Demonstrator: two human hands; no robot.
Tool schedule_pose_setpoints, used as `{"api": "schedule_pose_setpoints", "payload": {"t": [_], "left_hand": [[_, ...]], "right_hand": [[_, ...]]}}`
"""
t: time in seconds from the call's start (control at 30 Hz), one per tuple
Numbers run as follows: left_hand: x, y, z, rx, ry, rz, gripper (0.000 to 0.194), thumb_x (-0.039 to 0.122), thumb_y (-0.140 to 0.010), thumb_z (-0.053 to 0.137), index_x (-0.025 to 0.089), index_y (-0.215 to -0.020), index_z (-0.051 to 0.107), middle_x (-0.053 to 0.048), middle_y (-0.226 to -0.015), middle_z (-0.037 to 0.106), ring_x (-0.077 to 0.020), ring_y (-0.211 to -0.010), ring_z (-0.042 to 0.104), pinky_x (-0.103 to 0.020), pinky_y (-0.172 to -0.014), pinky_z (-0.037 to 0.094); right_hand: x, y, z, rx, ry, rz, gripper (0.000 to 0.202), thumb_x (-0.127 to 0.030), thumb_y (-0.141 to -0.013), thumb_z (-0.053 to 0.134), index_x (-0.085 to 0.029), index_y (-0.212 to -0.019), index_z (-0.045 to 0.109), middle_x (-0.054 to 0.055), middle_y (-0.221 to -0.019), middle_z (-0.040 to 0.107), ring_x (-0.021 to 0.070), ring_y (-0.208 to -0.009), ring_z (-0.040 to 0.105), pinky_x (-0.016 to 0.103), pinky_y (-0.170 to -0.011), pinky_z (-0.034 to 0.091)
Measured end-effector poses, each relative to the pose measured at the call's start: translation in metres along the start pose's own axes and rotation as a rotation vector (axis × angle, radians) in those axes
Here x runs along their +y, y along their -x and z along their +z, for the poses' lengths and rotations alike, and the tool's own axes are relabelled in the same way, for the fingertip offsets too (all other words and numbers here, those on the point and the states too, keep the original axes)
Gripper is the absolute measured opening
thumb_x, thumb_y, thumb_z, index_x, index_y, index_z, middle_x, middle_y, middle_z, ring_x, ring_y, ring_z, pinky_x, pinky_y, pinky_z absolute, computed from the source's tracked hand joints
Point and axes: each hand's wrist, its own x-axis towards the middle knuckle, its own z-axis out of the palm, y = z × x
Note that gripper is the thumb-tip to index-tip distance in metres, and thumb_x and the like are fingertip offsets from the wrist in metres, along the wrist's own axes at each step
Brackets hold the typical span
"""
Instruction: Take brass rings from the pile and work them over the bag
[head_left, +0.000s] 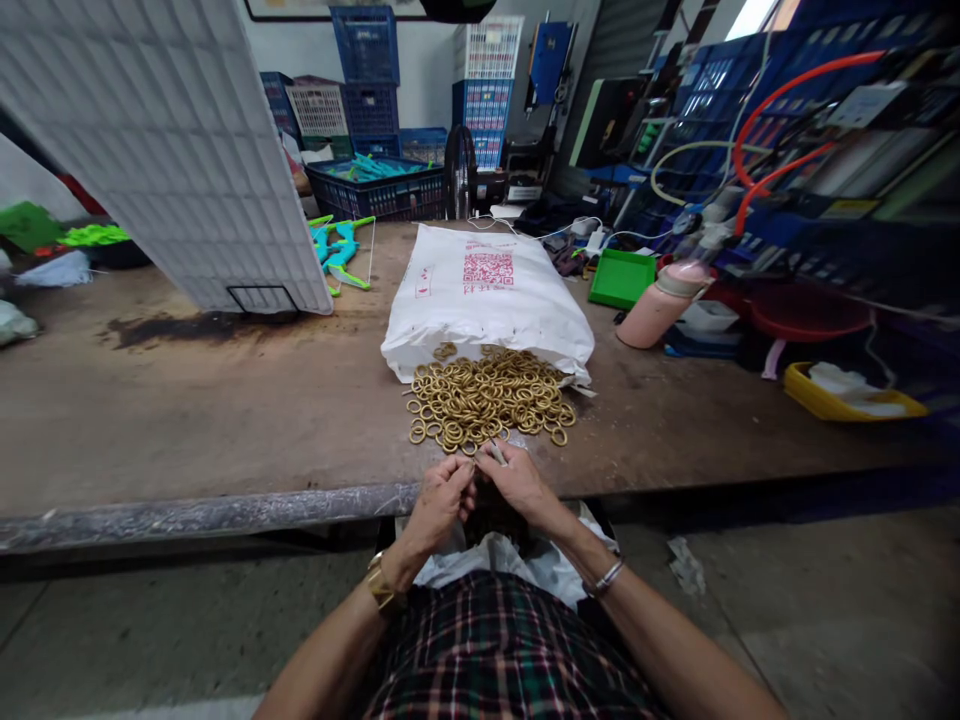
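Note:
My left hand is closed in a pinch at the table's front edge; what sits between its fingertips is too small to make out. Close beside it, my right hand is closed around a small, thin grey tool, whose exact kind I cannot tell. The fingertips of both hands nearly meet. Just beyond them lies a heap of brass-coloured rings. These spill from the mouth of a white woven sack with red print, which lies flat on the table.
A tall white ribbed panel stands on the left of the brown table. To the right are a pink bottle, a green tray and a yellow tray. A white bag hangs below the table edge at my lap.

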Motion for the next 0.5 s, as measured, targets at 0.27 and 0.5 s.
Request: {"api": "schedule_pose_setpoints", "payload": {"t": [0.27, 0.5], "left_hand": [[0.0006, 0.0034, -0.0009, -0.057, 0.074, 0.01, 0.03, 0.045, -0.07, 0.059, 0.017, -0.074, 0.049, 0.006, -0.054, 0.046, -0.0037, -0.04, 0.04, -0.014, -0.036, 0.026], [-0.0002, 0.0057, -0.001, -0.031, 0.107, 0.063, 0.032, 0.047, -0.07, 0.059, 0.017, -0.074, 0.048, 0.006, -0.055, 0.046, -0.004, -0.04, 0.04, -0.015, -0.036, 0.025]], "right_hand": [[-0.0071, 0.0019, -0.0009, -0.012, 0.048, -0.059, 0.02, -0.034, -0.074, 0.043, -0.019, -0.061, 0.047, -0.005, -0.058, 0.046, 0.0096, -0.057, 0.042, 0.02, -0.056, 0.034], [-0.0005, 0.0011, -0.0028, 0.037, 0.305, -0.123, 0.022, -0.029, -0.079, 0.036, -0.019, -0.065, 0.049, -0.002, -0.058, 0.049, 0.0104, -0.056, 0.043, 0.02, -0.054, 0.032]]}}
